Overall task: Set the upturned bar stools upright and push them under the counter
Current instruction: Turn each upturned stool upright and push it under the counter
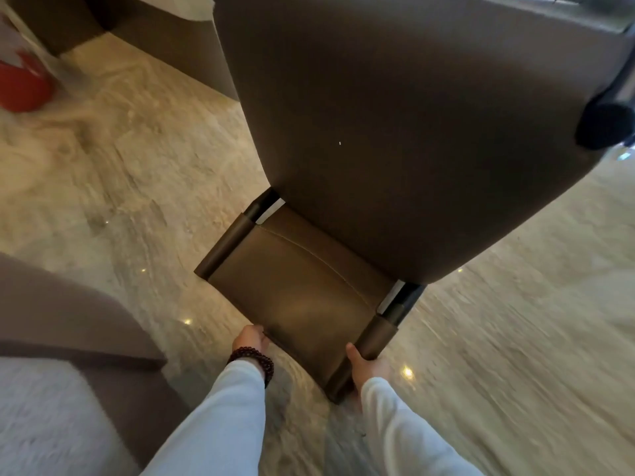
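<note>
The marble floor point(120, 173) filled most of what I could see, pale and shiny, with small reflections of lamps. Over it was the bar stool point(395, 139), not yet set right. Its wide brown seat point(412, 97) rose tilted on the far side, and one black leg end point(604, 127) pointed out to the right instead of down. Whether any part of it touched the floor, I could not tell. At the near left lay a grey soft piece of furniture point(44, 413). At the far left stood a dark brown block point(161, 32), maybe the base of the worktop; I was not sure. A red thing point(24, 84) near it was too blurred to name.

The backrest point(295, 297) hung toward the person, joined to the seat by black posts point(259, 207). It was the nearest part, and I think for this reason it served as a handle to swing the heavy seat over. The left hand point(251, 338) gripped its near left edge, with the fingers hidden underneath. The right hand point(366, 364) held the near right corner, thumb on the leather and the other fingers behind. Two grips so well apart should keep the stool from twisting. A dark bead bracelet point(252, 360) sat on the left wrist.
</note>
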### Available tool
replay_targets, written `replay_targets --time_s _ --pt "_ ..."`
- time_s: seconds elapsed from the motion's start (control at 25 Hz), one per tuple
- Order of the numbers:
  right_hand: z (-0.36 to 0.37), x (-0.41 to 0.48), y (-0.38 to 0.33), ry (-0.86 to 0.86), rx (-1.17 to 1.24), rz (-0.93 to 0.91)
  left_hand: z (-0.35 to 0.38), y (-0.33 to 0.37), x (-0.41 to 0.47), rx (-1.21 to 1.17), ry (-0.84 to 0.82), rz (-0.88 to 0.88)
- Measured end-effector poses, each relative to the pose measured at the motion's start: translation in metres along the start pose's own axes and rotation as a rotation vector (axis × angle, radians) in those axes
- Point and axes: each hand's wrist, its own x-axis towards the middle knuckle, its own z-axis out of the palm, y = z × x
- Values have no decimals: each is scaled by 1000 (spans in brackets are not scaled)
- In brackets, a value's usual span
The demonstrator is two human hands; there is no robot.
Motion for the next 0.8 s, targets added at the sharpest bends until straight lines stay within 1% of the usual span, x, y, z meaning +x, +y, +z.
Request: replay_targets --time_s 0.08,0.16,0.24,0.56,0.8 --pt "-3 2 -1 1 -50 -44 1 -2 1 -89 -43 -69" --pt "-4 3 -1 -11 -61 -54 4 1 -2 -233 -111 -128" --pt "-4 4 1 -5 -69 -49 5 1 -4 -316 -149 -130" --pt "-4 0 3 -21 -33 -36 1 2 -13 -242 -172 -96" --pt "-20 -3 5 -45 138 -24 7 1 -18 -140 -110 -20"
